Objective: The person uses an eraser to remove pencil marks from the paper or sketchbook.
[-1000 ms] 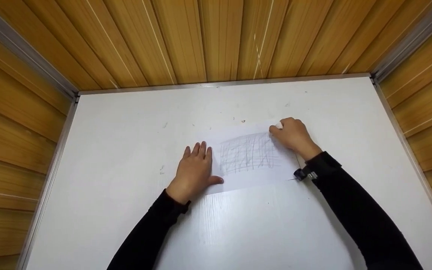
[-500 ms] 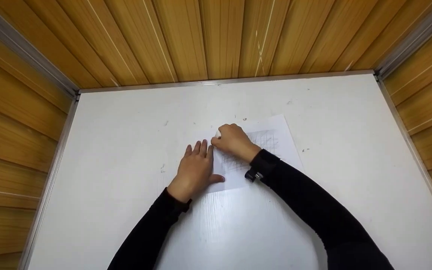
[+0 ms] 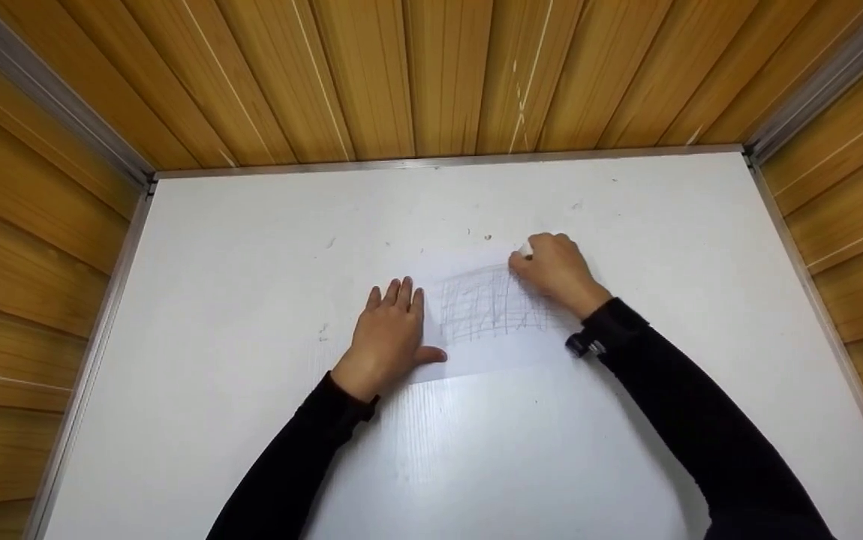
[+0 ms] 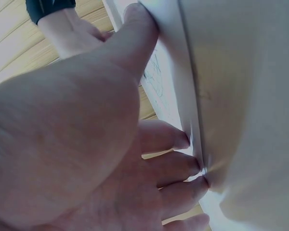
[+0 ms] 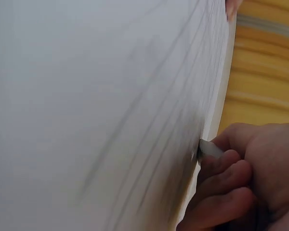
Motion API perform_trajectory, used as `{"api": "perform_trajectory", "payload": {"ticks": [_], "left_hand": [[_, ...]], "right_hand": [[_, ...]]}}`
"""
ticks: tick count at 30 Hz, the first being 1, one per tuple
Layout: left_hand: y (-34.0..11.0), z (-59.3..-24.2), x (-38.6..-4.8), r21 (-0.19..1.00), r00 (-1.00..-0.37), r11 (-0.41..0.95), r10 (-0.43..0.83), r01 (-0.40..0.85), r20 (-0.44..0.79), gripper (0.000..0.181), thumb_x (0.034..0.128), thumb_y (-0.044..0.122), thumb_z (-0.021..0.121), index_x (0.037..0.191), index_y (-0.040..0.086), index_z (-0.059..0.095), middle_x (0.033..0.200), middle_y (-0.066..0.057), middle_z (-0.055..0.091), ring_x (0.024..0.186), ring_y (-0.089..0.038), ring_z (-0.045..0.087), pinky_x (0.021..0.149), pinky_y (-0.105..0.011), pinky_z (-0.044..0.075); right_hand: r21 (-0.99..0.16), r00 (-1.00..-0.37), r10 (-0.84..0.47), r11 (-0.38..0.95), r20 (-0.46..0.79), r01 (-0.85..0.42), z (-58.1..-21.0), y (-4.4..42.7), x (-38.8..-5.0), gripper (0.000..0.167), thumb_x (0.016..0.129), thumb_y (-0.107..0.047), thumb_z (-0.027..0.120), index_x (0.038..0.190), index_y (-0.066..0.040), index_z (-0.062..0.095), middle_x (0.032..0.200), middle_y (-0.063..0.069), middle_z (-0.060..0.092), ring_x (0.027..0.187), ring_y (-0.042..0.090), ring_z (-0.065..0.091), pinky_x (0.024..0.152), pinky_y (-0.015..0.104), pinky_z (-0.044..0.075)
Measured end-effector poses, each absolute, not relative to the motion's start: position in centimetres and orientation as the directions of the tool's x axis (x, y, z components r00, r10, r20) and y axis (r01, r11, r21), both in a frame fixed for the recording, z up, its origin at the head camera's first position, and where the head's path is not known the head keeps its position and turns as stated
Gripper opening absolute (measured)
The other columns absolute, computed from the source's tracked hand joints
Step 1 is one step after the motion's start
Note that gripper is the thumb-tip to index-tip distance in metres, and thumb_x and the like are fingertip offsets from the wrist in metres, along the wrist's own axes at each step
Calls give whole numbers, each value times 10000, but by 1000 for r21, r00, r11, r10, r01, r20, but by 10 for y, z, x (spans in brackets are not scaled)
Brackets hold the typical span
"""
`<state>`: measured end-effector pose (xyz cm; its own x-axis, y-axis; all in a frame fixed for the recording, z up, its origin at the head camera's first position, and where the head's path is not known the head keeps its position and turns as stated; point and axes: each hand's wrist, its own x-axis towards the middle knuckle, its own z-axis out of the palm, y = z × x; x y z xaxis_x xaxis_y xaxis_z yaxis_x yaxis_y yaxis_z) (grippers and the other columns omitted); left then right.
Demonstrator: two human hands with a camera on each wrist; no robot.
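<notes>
A white sheet of paper with a grid of grey pencil-like lines lies on the white table. My left hand rests flat on the sheet's left part, thumb spread to the side; the left wrist view shows that hand with its fingertips at the paper. Near the sheet's upper edge, my right hand pinches a small white eraser-like piece. In the right wrist view the right hand has its fingers curled round the piece, whose dark tip touches the lined paper.
Small dark crumbs and smudges are scattered on the table, mostly behind and left of the paper. Wood-patterned walls stand behind and on both sides, with a metal strip along the table's back edge.
My right hand, still pinching the white piece, went left across the sheet to beside my left hand, then back to the right. My left hand has stayed in place.
</notes>
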<state>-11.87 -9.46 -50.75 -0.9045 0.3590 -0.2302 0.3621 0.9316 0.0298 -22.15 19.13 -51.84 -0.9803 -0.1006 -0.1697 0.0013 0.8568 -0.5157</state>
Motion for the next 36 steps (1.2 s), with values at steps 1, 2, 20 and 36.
{"api": "perform_trajectory", "payload": {"ticks": [1, 2, 20, 36], "left_hand": [[-95, -507, -119, 34, -904, 932, 357, 360, -234, 1192, 855, 793, 771, 1665, -21, 448, 1761, -250, 395, 1659, -410, 394, 1357, -598, 328], [-95, -508, -119, 39, -905, 933, 356, 357, -234, 1192, 854, 787, 775, 1665, -22, 446, 1762, -250, 392, 1660, -411, 390, 1359, -599, 324], [-102, -510, -112, 24, -907, 929, 365, 368, -210, 1191, 873, 789, 755, 1666, -40, 432, 1743, -267, 415, 1637, -423, 427, 1337, -605, 359], [-94, -508, -112, 46, -911, 930, 367, 365, -188, 1177, 841, 776, 797, 1634, -37, 490, 1721, -273, 450, 1626, -429, 445, 1329, -613, 370]], "right_hand": [[-510, -982, -81, 860, -171, 18, -518, 201, -222, 377, 999, -320, 617, 719, -139, 439, 790, 60, 458, 786, 282, 496, 696, 371, 397], [-500, -983, -65, 865, -172, 30, -519, 209, -222, 387, 1005, -326, 612, 718, -136, 433, 790, 58, 447, 792, 279, 486, 698, 370, 387], [-570, -928, -316, 807, -198, -153, -514, 72, -202, 382, 1078, -386, 628, 1070, -24, 748, 1048, 160, 766, 1008, 341, 716, 910, 487, 597], [-516, -981, -173, 850, -84, -106, -518, 177, -215, 395, 1027, -303, 615, 701, -144, 460, 733, 55, 487, 740, 275, 509, 679, 389, 432]]}}
